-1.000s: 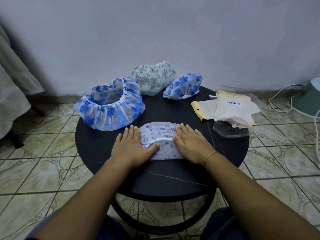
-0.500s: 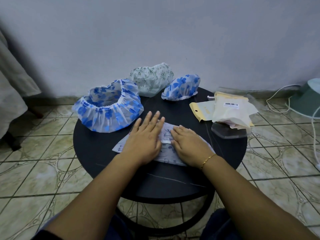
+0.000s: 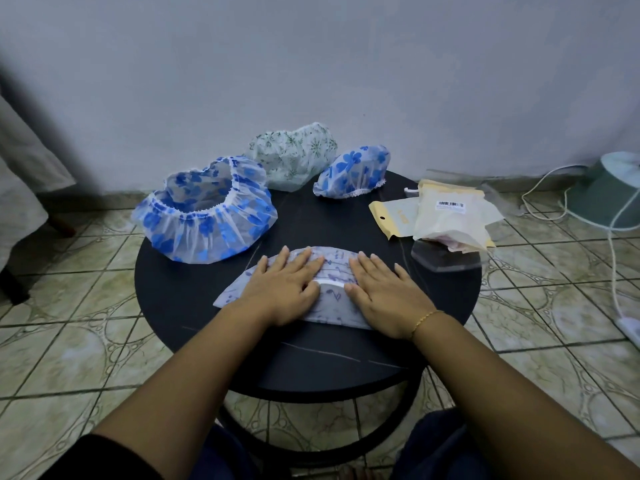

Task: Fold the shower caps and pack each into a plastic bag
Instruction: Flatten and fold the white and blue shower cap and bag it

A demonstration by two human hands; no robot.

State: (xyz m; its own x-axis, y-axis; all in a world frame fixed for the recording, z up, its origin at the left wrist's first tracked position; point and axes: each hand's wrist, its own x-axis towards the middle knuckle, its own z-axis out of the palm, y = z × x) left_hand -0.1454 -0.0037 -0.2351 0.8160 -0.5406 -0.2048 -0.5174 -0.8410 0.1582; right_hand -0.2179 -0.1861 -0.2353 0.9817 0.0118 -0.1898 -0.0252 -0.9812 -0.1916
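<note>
We find the left hand (image 3: 280, 289) and right hand (image 3: 384, 292) laid flat, fingers straight, on the music-note shower cap (image 3: 332, 271), pinning its fold against the round table (image 3: 180, 299). The plastic bags (image 3: 450, 220) lie near its right edge, seemingly staged for packing.

Round dark bench (image 3: 194, 313) at frame centre. On it: folded cap (image 3: 330, 271) at centre, big blue cap (image 3: 207, 220) centre left, green cap (image 3: 294, 154) and small blue cap (image 3: 353, 171) behind, bags (image 3: 446, 220) centre right.
</note>
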